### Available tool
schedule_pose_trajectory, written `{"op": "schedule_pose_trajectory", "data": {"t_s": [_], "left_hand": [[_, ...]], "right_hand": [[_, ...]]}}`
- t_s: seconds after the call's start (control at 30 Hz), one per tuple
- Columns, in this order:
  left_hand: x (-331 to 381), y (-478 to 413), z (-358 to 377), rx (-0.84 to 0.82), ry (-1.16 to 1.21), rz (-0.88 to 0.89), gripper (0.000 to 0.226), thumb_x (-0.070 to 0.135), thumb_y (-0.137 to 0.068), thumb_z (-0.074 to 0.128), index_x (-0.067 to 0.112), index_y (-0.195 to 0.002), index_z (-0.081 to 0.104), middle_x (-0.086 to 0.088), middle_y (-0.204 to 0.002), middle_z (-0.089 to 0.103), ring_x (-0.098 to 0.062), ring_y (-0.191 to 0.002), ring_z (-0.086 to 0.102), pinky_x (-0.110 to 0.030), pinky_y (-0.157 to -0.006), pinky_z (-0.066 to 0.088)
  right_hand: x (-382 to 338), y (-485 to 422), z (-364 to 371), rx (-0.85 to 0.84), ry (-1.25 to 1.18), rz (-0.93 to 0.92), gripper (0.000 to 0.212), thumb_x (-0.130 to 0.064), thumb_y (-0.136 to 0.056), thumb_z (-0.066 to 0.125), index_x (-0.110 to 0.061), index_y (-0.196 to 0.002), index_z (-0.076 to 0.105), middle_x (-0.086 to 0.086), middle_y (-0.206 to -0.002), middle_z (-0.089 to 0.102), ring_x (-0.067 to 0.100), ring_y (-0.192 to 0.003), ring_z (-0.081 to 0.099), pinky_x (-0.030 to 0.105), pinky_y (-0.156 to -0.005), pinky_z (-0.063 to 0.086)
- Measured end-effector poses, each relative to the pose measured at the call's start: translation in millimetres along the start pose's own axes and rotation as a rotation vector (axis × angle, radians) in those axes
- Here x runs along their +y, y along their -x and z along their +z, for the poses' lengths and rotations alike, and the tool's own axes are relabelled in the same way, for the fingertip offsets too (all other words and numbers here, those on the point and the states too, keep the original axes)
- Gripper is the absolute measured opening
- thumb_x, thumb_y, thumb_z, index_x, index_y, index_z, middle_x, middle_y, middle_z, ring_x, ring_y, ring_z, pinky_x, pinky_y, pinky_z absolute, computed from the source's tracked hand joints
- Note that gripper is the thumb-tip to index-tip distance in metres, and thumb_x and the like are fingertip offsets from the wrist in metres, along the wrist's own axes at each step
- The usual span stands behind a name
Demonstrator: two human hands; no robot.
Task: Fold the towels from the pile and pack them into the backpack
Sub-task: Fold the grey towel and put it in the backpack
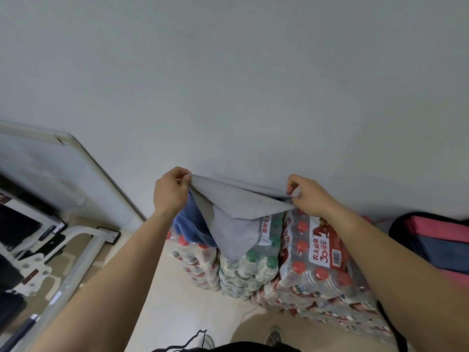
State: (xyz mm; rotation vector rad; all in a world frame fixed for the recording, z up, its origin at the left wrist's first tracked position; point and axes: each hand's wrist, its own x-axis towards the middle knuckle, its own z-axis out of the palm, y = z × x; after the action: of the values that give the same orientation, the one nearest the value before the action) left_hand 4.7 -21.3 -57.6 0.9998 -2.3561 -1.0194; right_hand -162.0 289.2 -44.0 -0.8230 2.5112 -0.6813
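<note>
Holding one grey towel point(236, 204) up in front of the wall, stretched between both hands. Left hand point(171, 191) pinches its upper corner between thumb and curled fingers; right hand point(308, 196) pinches the opposite corner the same way. Both are closed on cloth, neither is open.

Long axis of the towel runs hand to hand, dipping slightly toward the right hand. The cloth is doubled over. The front layer hangs as a flap, and the lowest corner points down, closer to the left hand than the right.

One blue towel point(186, 226) is bunched just under the left hand, behind the grey one, on top of the bottle packs.

Three shrink-wrapped bottle packs show on top below the hands: a red-capped pack point(193, 250) under the left, a green-capped pack point(253, 265) between, and a red-capped pack with the big label point(322, 250) under the right wrist.

One black backpack point(392, 231) sits open beyond the right forearm, well apart from the grey towel. Pink folds point(436, 228) and a navy fold point(444, 250) are inside; can't tell the exact count.
</note>
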Motion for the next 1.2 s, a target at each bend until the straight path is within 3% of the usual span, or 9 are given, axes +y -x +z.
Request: {"op": "schedule_pose_trajectory", "data": {"t_s": [0.2,0.43,0.53,0.6,0.87,0.97,1.1,1.2], "left_hand": [[4,-13,15,0.011,-0.048,-0.059,0.015,0.022,-0.096,0.053,0.023,-0.1,0.067,0.003,-0.1,0.07,-0.019,-0.086,0.061,-0.028,-0.076,0.044],[20,-26,21,0.01,-0.057,-0.05,0.017,0.025,-0.094,0.053,0.024,-0.101,0.068,0.005,-0.096,0.07,-0.018,-0.079,0.062,-0.028,-0.072,0.043],[29,-27,21,0.01,-0.046,-0.023,0.016,0.028,-0.093,0.053,0.026,-0.099,0.068,0.009,-0.093,0.069,-0.016,-0.075,0.062,-0.027,-0.07,0.043],[38,-26,20,0.013,-0.019,0.009,0.017,0.03,-0.093,0.053,0.026,-0.098,0.069,0.01,-0.091,0.068,-0.015,-0.079,0.062,-0.027,-0.071,0.044],[103,-40,-8,0.078,0.158,0.197,0.015,0.029,-0.091,0.055,0.027,-0.094,0.07,0.013,-0.087,0.068,-0.007,-0.085,0.063,-0.016,-0.068,0.041],[134,-47,-22,0.116,0.192,0.262,0.017,0.029,-0.091,0.055,0.024,-0.097,0.07,0.012,-0.089,0.069,-0.006,-0.084,0.062,-0.017,-0.071,0.042],[168,-47,-32,0.113,0.27,0.308,0.015,0.026,-0.093,0.053,0.02,-0.097,0.066,0.009,-0.088,0.066,-0.009,-0.082,0.06,-0.017,-0.07,0.041],[176,-46,-30,0.0,0.371,0.245,0.016,0.026,-0.091,0.051,0.017,-0.092,0.064,0.004,-0.088,0.066,-0.018,-0.084,0.061,-0.03,-0.075,0.05]], "right_hand": [[-7,12,-8,-0.088,0.038,-0.102,0.025,-0.004,-0.09,0.061,-0.027,-0.081,0.069,-0.012,-0.1,0.061,0.009,-0.084,0.062,0.027,-0.08,0.052],[6,27,-15,-0.087,0.13,-0.041,0.021,-0.012,-0.092,0.055,-0.017,-0.098,0.074,-0.006,-0.099,0.066,0.01,-0.091,0.062,0.024,-0.085,0.049],[7,36,-23,-0.005,0.073,-0.046,0.007,-0.026,-0.085,0.07,-0.021,-0.088,0.072,-0.008,-0.09,0.067,0.009,-0.083,0.065,0.023,-0.075,0.053],[6,36,-33,0.09,0.049,-0.033,0.014,-0.037,-0.083,0.075,-0.024,-0.081,0.069,-0.011,-0.083,0.066,0.005,-0.077,0.063,0.024,-0.072,0.053],[-18,33,-122,0.459,-0.02,-0.071,0.019,-0.02,-0.081,0.077,-0.025,-0.073,0.061,-0.007,-0.073,0.069,0.011,-0.065,0.068,0.037,-0.071,0.056],[-30,34,-157,0.548,0.039,-0.086,0.021,-0.019,-0.073,0.081,-0.025,-0.077,0.062,-0.007,-0.076,0.068,0.015,-0.072,0.065,0.038,-0.074,0.055],[-44,44,-185,0.574,0.112,-0.09,0.015,-0.017,-0.08,0.076,-0.027,-0.083,0.064,-0.001,-0.086,0.067,0.021,-0.083,0.064,0.036,-0.078,0.051],[-49,50,-181,0.665,0.089,-0.112,0.007,-0.016,-0.09,0.064,-0.016,-0.093,0.058,0.008,-0.097,0.06,0.025,-0.088,0.056,0.035,-0.077,0.044]]}}
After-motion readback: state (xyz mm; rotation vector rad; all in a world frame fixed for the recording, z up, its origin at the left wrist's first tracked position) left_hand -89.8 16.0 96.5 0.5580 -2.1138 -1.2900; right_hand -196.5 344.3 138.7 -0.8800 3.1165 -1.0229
